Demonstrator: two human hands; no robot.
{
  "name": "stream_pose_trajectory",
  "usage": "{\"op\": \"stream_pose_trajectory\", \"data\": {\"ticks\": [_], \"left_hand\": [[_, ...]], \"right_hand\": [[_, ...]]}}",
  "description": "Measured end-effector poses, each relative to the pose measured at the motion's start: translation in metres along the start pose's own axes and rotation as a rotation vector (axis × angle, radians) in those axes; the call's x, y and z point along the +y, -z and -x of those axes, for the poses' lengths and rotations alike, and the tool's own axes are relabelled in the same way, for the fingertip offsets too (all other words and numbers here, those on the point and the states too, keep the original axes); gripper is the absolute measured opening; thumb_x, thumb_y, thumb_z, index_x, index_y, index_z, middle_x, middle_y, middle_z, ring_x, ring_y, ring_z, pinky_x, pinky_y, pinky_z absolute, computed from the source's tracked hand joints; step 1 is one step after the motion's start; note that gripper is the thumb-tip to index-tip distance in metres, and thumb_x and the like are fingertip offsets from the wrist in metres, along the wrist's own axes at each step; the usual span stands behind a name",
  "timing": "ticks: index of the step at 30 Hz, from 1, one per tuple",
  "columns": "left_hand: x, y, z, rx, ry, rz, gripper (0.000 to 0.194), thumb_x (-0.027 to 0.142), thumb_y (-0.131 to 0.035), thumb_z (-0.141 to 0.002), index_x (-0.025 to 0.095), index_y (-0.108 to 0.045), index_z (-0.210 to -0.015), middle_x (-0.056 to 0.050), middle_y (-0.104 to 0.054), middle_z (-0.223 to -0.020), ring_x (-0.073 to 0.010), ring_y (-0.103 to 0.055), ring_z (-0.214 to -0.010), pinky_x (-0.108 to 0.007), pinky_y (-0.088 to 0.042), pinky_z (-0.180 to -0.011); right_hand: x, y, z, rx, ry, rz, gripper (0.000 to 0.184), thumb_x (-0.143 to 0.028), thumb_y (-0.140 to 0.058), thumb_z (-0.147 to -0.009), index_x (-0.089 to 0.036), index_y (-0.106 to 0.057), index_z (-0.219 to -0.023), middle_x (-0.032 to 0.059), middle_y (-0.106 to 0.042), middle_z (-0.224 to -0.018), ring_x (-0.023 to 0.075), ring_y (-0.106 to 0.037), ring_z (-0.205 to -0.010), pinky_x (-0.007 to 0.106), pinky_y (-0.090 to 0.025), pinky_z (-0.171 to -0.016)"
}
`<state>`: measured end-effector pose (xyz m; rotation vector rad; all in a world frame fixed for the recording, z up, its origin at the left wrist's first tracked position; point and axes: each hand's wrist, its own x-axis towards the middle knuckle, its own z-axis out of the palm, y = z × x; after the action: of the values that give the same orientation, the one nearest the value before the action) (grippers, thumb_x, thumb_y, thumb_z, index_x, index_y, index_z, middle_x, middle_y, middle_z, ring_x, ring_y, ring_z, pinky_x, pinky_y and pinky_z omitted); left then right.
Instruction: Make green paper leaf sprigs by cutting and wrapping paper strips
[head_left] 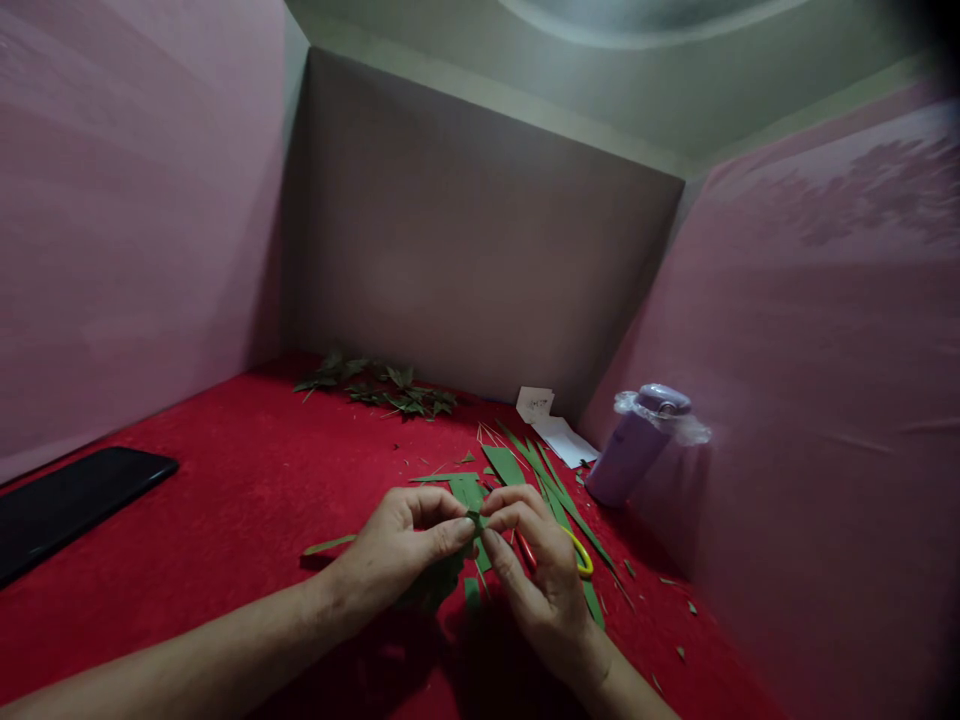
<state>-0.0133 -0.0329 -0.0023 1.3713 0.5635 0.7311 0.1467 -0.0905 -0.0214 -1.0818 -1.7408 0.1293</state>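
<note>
Between the fingertips of both hands is a small piece of green leaf [474,516]. My left hand [405,545] pinches it between thumb and index finger. From the other side my right hand [534,555] closes its thumb and fingers on the same piece. Dark green material below my left hand is partly hidden, and I cannot tell whether it joins the held piece. Just beyond the hands lie cut green leaf strips [504,464]. Scissors with a yellow handle [585,555] are partly covered by my right hand.
A pile of leafy sprigs [405,395] lies at the back. White papers [564,440] and a purple bottle [630,450] with clear plastic around its top stand to the right. At far left is a black phone-like slab [82,500]. Pink walls [825,400] flank the red cloth [247,490].
</note>
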Motion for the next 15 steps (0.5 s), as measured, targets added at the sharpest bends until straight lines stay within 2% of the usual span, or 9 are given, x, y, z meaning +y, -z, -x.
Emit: {"op": "stream_pose_trajectory", "data": {"ticks": [7, 15], "left_hand": [[-0.0041, 0.0052, -0.0008, -0.083, 0.030, 0.134, 0.021, 0.034, -0.069, -0.072, 0.013, -0.067, -0.076, 0.001, -0.061, -0.062, -0.0062, -0.049, -0.052, -0.018, -0.039, -0.052], [-0.0047, 0.0050, -0.0004, -0.074, 0.054, 0.170, 0.021, 0.034, -0.069, -0.071, 0.013, -0.069, -0.075, -0.001, -0.064, -0.062, -0.0070, -0.051, -0.052, -0.019, -0.039, -0.052]], "right_hand": [[-0.0004, 0.0007, 0.0004, -0.018, -0.001, -0.013, 0.011, -0.014, -0.050, -0.086, -0.019, -0.054, -0.077, 0.0051, -0.053, -0.089, 0.0189, -0.053, -0.087, 0.034, -0.041, -0.077], [-0.0006, 0.0007, 0.0001, -0.015, -0.010, -0.010, 0.015, -0.014, -0.050, -0.085, -0.019, -0.056, -0.072, 0.0046, -0.053, -0.086, 0.0190, -0.053, -0.087, 0.033, -0.041, -0.077]]}}
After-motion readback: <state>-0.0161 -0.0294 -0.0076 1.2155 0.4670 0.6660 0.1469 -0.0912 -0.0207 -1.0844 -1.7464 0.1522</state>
